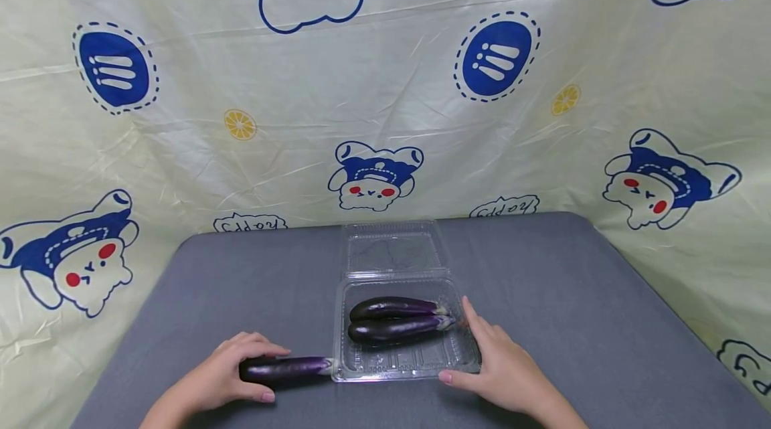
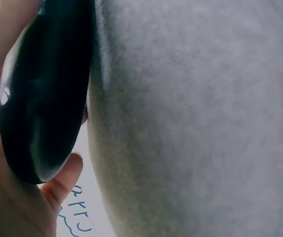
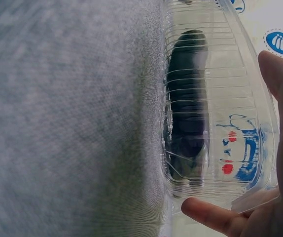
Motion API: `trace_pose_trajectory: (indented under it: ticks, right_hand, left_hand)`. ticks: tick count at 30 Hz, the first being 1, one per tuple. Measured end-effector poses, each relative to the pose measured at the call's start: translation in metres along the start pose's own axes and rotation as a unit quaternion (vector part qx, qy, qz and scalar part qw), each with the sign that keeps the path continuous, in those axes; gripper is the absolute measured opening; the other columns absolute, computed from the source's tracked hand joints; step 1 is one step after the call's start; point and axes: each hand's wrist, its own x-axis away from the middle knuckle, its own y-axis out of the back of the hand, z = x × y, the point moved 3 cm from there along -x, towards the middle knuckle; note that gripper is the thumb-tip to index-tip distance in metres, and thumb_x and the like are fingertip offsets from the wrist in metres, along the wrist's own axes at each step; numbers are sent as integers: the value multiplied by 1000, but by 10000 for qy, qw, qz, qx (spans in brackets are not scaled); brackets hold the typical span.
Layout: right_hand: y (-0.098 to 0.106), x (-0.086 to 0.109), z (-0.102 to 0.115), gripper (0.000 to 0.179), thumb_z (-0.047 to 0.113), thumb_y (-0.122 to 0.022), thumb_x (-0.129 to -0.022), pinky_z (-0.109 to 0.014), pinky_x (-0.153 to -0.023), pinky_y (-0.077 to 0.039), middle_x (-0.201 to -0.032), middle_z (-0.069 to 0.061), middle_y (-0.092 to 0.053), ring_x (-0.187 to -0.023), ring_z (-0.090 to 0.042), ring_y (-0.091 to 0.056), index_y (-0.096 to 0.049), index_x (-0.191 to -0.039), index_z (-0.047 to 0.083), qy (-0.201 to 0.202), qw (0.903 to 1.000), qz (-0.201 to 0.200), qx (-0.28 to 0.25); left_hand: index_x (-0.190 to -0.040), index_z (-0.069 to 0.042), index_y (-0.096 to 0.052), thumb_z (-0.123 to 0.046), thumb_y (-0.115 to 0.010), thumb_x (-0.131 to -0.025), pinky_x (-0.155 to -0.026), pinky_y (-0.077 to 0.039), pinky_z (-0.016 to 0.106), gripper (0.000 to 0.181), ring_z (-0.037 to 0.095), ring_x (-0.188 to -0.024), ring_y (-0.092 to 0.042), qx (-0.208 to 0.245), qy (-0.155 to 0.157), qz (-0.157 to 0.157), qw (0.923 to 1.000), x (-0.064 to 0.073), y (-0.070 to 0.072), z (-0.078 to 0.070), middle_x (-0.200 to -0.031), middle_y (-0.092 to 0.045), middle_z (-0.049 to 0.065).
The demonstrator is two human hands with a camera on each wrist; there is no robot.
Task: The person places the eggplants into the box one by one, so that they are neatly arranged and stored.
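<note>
The left hand [image 1: 219, 372] pinches the loose eggplant [image 1: 289, 367] at its rounded end, fingers curled over the far side, thumb along the near one. This eggplant lies outside the tray [image 1: 409, 358], to its left, stem pointing at the near left corner; whether stem and rim touch, I cannot tell. Its skin is glossy, near black and purple towards the stem, so it could slip or roll should the pinch slacken; pushed right, the stem could shove or buckle the tray.

The right hand [image 1: 512, 365] is at the tray's near right corner, thumb spread well away from the forefinger: thumb at the near edge, forefinger stretched along the right side. Too little pressure could let the tray skid or tip; too much could bend its wall. The tray is clear, thin-looking plastic, ribbed up the sides, its floor patterned.

Inside, the pair [image 1: 394, 330] lie side by side, stems right; being smooth and rounded, they could roll apart if knocked. Beyond, the lid [image 1: 394, 249] lies folded back; a jolt at the crease could swing it forward. The table [image 1: 259, 288] looks matte, grey and cloth-covered; the backdrop [image 1: 385, 94] is pale, creased, faintly shiny sheeting with blue cartoon prints.
</note>
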Motion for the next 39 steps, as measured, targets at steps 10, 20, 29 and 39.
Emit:
trace_pose_trajectory:
  ticks: [10,20,29,39]
  right_hand:
    - [1,0,1,119,76,-67,-74,-57,-87,-49,-150,2,-49,-132,-34,-50,-8,-161,22,-17,10000,-3,-10]
    - [1,1,1,119,76,-67,-74,-57,-87,-49,-148,3,-49,-131,-34,-50,-7,-161,21,6,10000,-3,-22]
    - [2,1,2,119,76,-67,-74,-56,-86,-50,-148,3,-50,-130,-33,-51,-7,-161,21,-8,10000,6,-7]
    - [2,1,2,120,76,-67,-74,-59,-87,-49,-155,-5,-44,-134,-39,-48,-6,-161,21,-37,10000,34,1]
  left_hand:
    - [-121,-25,-71,-38,-82,-78,-75,-43,24,46,-1,-95,-52,624,-198,114,9978,0,-3,1,-104,-66,-14]
    - [-122,-24,-71,-32,-80,-83,-74,-44,22,42,-1,-91,-54,743,-197,-11,9970,9,0,-1,-100,-65,-15]
    - [-124,-22,-70,-21,-80,-83,-72,-44,20,43,-3,-92,-53,885,501,-164,9947,31,37,3,-104,-64,-11]
    - [-120,-22,-73,-16,-85,-77,-68,-44,20,45,1,-87,-54,846,552,-868,9911,18,48,-19,-100,-63,-12]
